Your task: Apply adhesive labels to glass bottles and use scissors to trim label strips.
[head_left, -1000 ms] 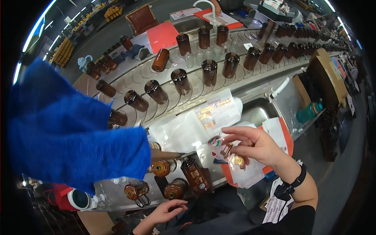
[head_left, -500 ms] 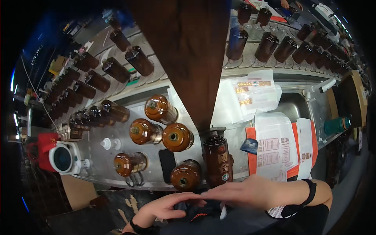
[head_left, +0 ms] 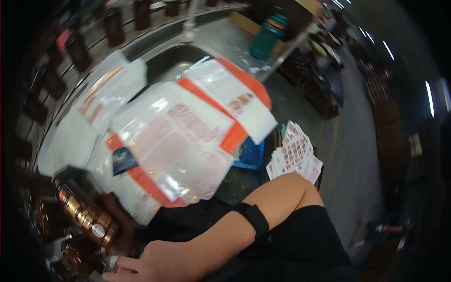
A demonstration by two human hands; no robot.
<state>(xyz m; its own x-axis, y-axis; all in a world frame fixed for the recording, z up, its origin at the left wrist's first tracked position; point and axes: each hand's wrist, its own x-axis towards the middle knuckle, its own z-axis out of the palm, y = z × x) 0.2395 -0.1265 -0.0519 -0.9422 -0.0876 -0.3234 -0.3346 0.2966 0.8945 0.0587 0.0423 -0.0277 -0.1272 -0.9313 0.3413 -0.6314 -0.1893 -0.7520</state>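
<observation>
Round swings the view to the right since half a second ago, the dark post drops out, the labelled amber bottle (head_left: 83, 211) slides over to eight o'clock, and the left hand leaves the picture, so how its fingers stand I cannot tell. Down at seven o'clock comes the right hand (head_left: 157, 261), back upward, fingers bent in beside a small glossy clear piece (head_left: 111, 262); whether they are clamped on it or just touching, blur and the low edge keep me from telling. That piece sits just below the labelled bottle, which leans in view with gold print and a round badge facing up. On to nine o'clock: a large clear label sheet (head_left: 159, 127) spreads over an orange-red folder (head_left: 233, 137), a navy packet (head_left: 123, 161) at its left edge, and a narrower label sheet (head_left: 225, 89) lies up towards twelve. Steel sink (head_left: 174, 61) at eleven, teal drinking bottle (head_left: 268, 38) at one! Just past three, printed sheets (head_left: 295, 152) fan out near the right elbow, and close to centre, towards four, sits a bright blue object (head_left: 250, 152), its kind unclear. Round the right wrist, a black strap (head_left: 256, 221).
</observation>
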